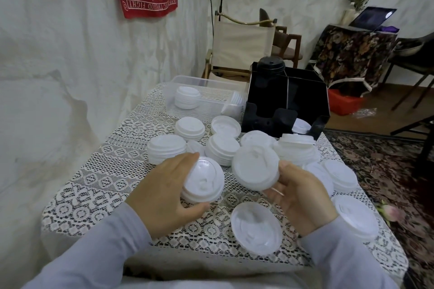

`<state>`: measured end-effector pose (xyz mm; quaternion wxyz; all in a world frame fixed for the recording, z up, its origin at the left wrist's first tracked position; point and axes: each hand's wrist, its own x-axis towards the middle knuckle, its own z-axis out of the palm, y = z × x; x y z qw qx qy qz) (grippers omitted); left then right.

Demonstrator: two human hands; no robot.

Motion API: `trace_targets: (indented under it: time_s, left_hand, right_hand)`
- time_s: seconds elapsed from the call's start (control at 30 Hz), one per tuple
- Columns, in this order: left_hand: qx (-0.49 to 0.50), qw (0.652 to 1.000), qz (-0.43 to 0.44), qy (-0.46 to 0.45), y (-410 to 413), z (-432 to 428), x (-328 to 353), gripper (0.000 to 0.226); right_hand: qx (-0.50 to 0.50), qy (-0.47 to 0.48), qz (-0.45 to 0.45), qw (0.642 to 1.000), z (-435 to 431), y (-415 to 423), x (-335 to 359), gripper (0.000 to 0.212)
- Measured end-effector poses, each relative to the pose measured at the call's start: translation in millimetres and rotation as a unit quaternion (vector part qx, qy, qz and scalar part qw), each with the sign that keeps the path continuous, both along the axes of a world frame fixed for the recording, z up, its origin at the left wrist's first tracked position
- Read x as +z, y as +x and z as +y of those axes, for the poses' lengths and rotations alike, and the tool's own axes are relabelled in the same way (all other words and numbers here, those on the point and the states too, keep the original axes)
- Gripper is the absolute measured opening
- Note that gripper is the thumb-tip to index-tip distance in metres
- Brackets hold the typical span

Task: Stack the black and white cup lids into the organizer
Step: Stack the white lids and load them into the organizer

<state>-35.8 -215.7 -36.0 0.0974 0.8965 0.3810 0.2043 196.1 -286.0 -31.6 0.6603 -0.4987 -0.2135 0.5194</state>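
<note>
Lids (203, 180) tilt tops-up in left hand (162, 195), seemingly right hand (303, 197).

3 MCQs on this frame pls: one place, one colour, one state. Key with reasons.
1. The black lids are: A on the floor; B in the organizer; C on a chair.
2. The lids in the left hand are: A white; B black; C red.
3. The right hand: A lies flat on the table; B is out of view; C holds a white lid.

Key:
1 B, the black stack stands in the organizer's left side.
2 A, the lids the left hand grips are plain white.
3 C, its fingers curl round the white lid's rim.
</note>
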Motion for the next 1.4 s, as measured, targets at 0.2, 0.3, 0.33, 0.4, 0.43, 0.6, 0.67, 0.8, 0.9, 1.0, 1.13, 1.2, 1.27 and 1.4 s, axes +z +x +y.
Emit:
trace_targets:
  time_s: [0.2, 0.3, 0.33, 0.4, 0.43, 0.6, 0.67, 0.8, 0.9, 1.0, 1.13, 1.2, 1.27, 1.4]
  left_hand:
    - [-0.036, 0.999, -0.011, -0.012, 10.3, -0.7, 2.1, 0.101]
    - [-0.061, 0.998, -0.02, -0.027, 21.5, -1.9, 2.2, 0.093]
    - [-0.066, 0.997, -0.022, -0.03, 24.7, -2.7, 2.0, 0.093]
    - [-0.066, 0.997, -0.03, -0.03, 29.6, -4.1, 0.8, 0.096]
    - [-0.062, 0.997, -0.034, -0.031, 31.4, -4.9, 0.4, 0.099]
    - [-0.087, 0.992, -0.063, -0.059, 39.4, -5.9, -0.1, 0.089]
    - [-0.09, 0.991, -0.071, -0.067, 41.8, -7.3, -0.1, 0.088]
    - [-0.061, 0.992, -0.084, -0.078, 41.9, -7.3, -5.8, 0.103]
    - [-0.043, 0.991, -0.11, -0.058, 41.3, -4.4, -9.4, 0.101]
    - [-0.025, 0.991, -0.117, -0.056, 42.5, 0.6, -10.5, 0.096]
    - [-0.002, 0.989, -0.136, -0.058, 47.7, 2.3, -10.9, 0.094]
    - [-0.006, 0.99, -0.129, -0.064, 51.3, 0.9, -12.1, 0.093]
    - [-0.021, 0.989, -0.124, -0.073, 54.6, -1.4, -13.0, 0.088]
    - [-0.012, 0.994, -0.078, -0.072, 55.6, -0.7, -16.3, 0.095]
  right_hand:
    - [0.156, -0.068, 0.008, 0.985, 12.1, 4.0, 17.3, 0.042]
    - [0.197, -0.129, -0.008, 0.972, 23.6, -1.7, 16.6, 0.034]
    - [0.197, -0.137, -0.016, 0.971, 27.3, -2.9, 17.2, 0.027]
    - [0.172, -0.14, -0.039, 0.974, 34.6, -5.4, 20.4, 0.018]
    - [0.16, -0.133, -0.057, 0.976, 37.4, -8.0, 23.5, 0.015]
    - [0.133, -0.088, -0.346, 0.925, 61.6, -13.1, 23.7, 0.014]
    - [0.139, -0.065, -0.446, 0.882, 69.4, -16.7, 24.9, 0.013]
    - [0.129, -0.021, -0.536, 0.834, 79.7, -29.6, 22.5, 0.014]
    - [0.101, -0.011, -0.546, 0.831, 79.3, -36.1, 22.8, 0.014]
    - [0.113, -0.008, -0.556, 0.823, 68.9, -36.5, 29.5, 0.014]
    - [0.243, -0.046, -0.643, 0.725, 46.5, -28.4, 35.8, 0.07]
    - [0.259, -0.05, -0.674, 0.69, 38.7, -27.2, 33.7, 0.087]
    - [0.253, -0.042, -0.679, 0.688, 36.0, -24.3, 29.0, 0.086]
    - [0.272, -0.019, -0.655, 0.705, 38.5, -9.6, 27.9, 0.078]
